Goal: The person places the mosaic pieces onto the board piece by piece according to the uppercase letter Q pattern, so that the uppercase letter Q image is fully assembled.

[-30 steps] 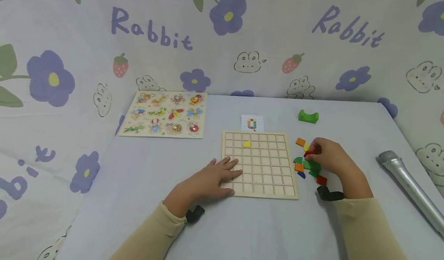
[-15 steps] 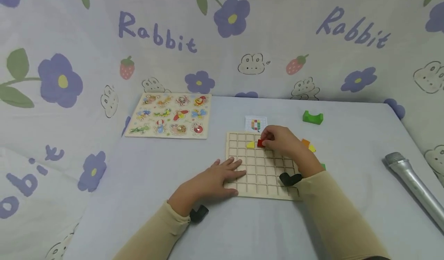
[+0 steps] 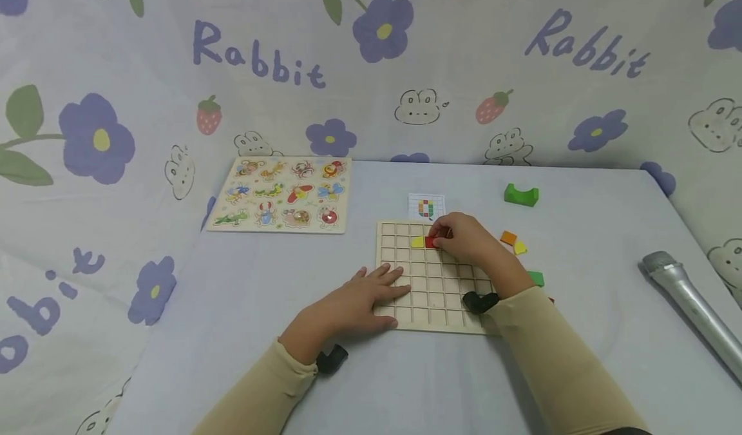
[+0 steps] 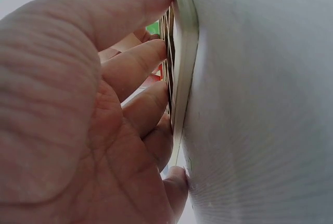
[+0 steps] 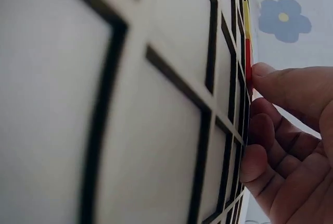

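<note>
A wooden grid board (image 3: 429,299) lies on the white table. My left hand (image 3: 359,303) rests on its left edge with fingers spread; the left wrist view shows the fingertips along the rim. In the second row from the back sits a yellow tile (image 3: 417,242). Right beside it, my right hand (image 3: 469,238) pinches a red square tile (image 3: 429,242) between thumb and fingers. The red tile (image 5: 248,60) appears at the thumb tip in the right wrist view, level with the grid's surface. Behind the board lies a small pattern card (image 3: 426,207).
Right of the board are an orange tile (image 3: 508,237), a yellow tile (image 3: 520,247) and a green tile (image 3: 536,278), partly behind the right arm. A green notched block (image 3: 521,195) stands farther back. A silver microphone (image 3: 695,306) lies far right, an insect puzzle board (image 3: 281,195) back left.
My right hand has moved left from the loose tiles to the board, carrying the red tile, which now sits against the yellow one. My left hand has stayed on the board.
</note>
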{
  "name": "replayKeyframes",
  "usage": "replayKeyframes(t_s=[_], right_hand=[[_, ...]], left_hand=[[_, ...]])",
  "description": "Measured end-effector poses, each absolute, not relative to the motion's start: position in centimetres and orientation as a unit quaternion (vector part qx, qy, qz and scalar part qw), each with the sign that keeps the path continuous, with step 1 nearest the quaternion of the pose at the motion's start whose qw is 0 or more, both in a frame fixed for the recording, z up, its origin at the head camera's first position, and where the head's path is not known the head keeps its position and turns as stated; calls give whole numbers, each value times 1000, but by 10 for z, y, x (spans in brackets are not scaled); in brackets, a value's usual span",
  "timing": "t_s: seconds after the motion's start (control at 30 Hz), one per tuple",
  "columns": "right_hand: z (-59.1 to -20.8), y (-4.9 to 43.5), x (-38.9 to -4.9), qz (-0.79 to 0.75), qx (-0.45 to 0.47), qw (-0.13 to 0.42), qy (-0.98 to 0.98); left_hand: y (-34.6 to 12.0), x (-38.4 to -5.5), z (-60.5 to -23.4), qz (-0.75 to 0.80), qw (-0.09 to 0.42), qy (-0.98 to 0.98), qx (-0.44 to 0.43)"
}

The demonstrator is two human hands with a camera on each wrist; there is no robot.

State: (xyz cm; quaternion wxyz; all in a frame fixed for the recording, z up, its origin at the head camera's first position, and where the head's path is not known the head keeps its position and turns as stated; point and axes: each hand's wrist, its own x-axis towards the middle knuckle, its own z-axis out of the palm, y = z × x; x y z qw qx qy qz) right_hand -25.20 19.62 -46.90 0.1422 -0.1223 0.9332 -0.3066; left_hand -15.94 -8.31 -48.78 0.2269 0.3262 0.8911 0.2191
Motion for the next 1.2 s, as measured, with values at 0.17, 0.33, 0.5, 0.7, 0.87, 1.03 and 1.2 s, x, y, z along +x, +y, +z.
replayKeyframes(t_s=[0.17, 0.33, 0.5, 0.7, 0.87, 1.03, 1.2], right_hand=[[-462, 230, -243, -320, -79, 95, 939], [-456, 295, -234, -276, -41, 93, 956], [-461, 332, -225, -230, -62, 136, 962], [-463, 343, -217, -222, -54, 148, 962], [-461, 338, -219, -212, -52, 163, 962], [-457, 338, -220, -199, -56, 175, 963], [-452, 342, -216, -197, -43, 188, 961]], left_hand=[[-84, -159, -487, 224, 227, 891, 324], [-83, -158, -486, 225, 228, 891, 323], [-82, -157, -487, 228, 231, 889, 322], [-80, -157, -489, 232, 228, 890, 320], [-81, -157, -488, 239, 229, 888, 320], [-80, -157, -487, 238, 229, 889, 318], [-80, -157, -487, 240, 226, 888, 320]])
